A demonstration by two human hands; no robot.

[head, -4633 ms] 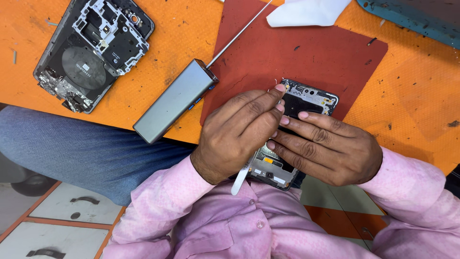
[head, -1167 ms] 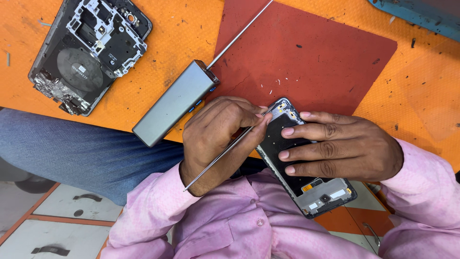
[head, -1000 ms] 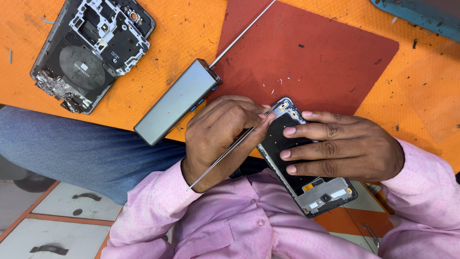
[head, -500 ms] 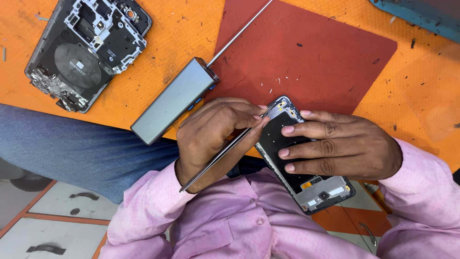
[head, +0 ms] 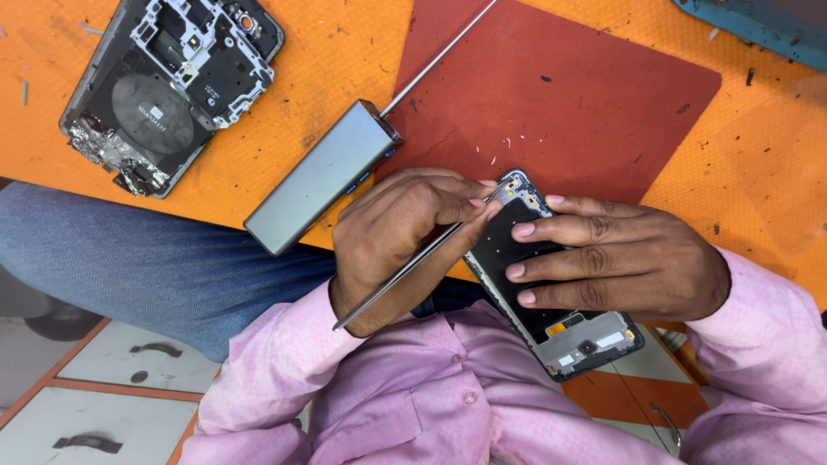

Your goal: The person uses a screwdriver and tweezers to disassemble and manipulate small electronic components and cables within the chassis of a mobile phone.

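Observation:
My right hand (head: pixel 616 258) lies flat over an opened black phone (head: pixel 586 340), its fingers pressing on the dark inner panel and holding it at the table's near edge. My left hand (head: pixel 401 241) pinches thin metal tweezers (head: pixel 405 271), whose tip touches the phone's top left corner. The tweezers' handle runs back down over my wrist. The phone's lower end, with a camera hole and a metal plate, sticks out over my pink shirt.
A grey slim box (head: pixel 319 176) with a cable (head: pixel 439 56) lies left of my hands. A second opened phone (head: pixel 172 86) with a round coil rests far left. A dark red mat (head: pixel 586 95) covers the orange table (head: pixel 758 181). A teal object (head: pixel 767 26) sits top right.
The phone has been turned around since the earliest frame, its camera end now near my body. A white tool is gone from my left hand, which holds tweezers. Over the last second hardly anything moved.

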